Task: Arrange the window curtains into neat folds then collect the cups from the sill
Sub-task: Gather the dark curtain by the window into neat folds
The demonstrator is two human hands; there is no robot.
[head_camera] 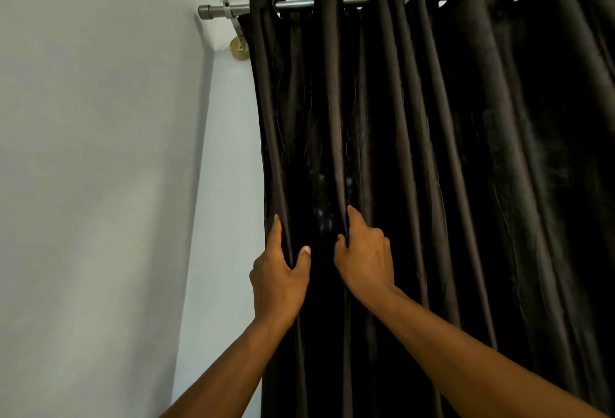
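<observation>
A dark brown curtain [432, 158] hangs in vertical folds from a metal rod [296, 4] and fills the right of the view. My left hand [279, 271] pinches the leftmost fold between thumb and fingers at about mid height. My right hand [362, 254] grips the second fold just to the right, fingers curled round its ridge. The two hands are a short gap apart at nearly the same height. The window, the sill and the cups are hidden behind the fabric.
A pale wall [100, 151] takes up the left half, meeting the window wall in a corner. The rod's end cap and its brass bracket [240, 46] stick out just left of the curtain's edge.
</observation>
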